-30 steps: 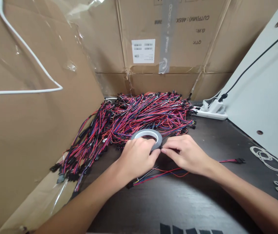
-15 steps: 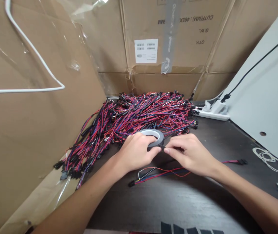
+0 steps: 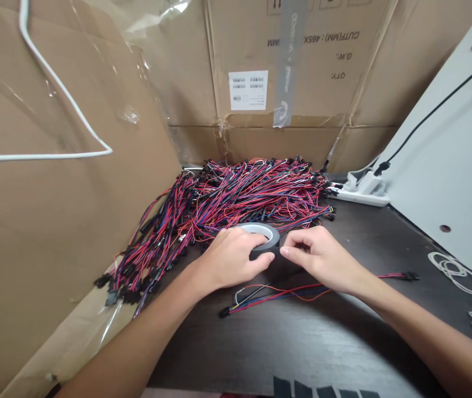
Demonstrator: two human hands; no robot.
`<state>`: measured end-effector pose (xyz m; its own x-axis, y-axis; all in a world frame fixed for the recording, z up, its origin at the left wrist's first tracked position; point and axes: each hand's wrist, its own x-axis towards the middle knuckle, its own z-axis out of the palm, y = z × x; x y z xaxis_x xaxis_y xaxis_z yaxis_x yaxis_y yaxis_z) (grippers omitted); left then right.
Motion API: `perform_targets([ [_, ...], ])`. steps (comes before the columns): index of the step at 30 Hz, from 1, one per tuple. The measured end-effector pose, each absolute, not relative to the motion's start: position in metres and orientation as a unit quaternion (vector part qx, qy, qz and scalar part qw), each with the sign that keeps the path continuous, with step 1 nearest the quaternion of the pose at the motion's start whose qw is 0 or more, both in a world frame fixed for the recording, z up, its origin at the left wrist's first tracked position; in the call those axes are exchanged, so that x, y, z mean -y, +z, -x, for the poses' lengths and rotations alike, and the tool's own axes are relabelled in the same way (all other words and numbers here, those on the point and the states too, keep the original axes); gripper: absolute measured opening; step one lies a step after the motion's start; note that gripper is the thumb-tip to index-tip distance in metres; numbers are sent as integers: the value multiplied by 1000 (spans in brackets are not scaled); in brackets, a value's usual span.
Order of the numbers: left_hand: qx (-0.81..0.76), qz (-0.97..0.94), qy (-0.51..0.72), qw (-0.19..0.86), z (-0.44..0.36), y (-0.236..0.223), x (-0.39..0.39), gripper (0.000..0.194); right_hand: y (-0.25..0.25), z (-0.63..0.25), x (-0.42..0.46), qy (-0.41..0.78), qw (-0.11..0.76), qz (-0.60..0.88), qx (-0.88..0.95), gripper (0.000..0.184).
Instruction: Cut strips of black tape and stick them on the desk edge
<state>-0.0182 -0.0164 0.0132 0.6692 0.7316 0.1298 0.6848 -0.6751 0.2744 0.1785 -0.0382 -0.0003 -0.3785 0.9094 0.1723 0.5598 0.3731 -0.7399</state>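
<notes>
My left hand (image 3: 240, 257) is closed around a roll of black tape (image 3: 274, 236) with a pale inner core, held above the dark table. Close by on the right, my right hand (image 3: 321, 257) pinches at the roll's edge, where the tape's free end appears to be between thumb and forefinger. Beneath both hands a wire harness (image 3: 269, 294) of red, blue, black and yellow wires lies across the table. Its black connector (image 3: 224, 312) points left, and another connector (image 3: 410, 276) shows at the right end. My right hand hides part of the wires.
A large heap of wire harnesses (image 3: 256, 190) lies against the cardboard box (image 3: 194, 83). A white power strip (image 3: 364, 196) stands at the back right. Pale cord loops (image 3: 457, 271) rest on the right. Several black tape pieces (image 3: 302, 388) stick along the table's front edge.
My right thumb and forefinger have shifted slightly, opening a small gap from my left thumb. The roll stays in my left hand, and the view has tipped a little.
</notes>
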Motion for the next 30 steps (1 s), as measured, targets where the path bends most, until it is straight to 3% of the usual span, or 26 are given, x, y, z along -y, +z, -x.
perform_targets([
  [5, -394, -900, 133, 128, 16, 11, 15, 33, -2, -177, 39, 268, 288, 460, 796, 24],
  [23, -393, -907, 139, 59, 11, 4, 18, 22, -10, -176, 40, 194, 266, 445, 833, 21],
  [30, -394, -906, 132, 78, 11, 2, 20, 17, -12, -175, 39, 189, 261, 438, 839, 21],
])
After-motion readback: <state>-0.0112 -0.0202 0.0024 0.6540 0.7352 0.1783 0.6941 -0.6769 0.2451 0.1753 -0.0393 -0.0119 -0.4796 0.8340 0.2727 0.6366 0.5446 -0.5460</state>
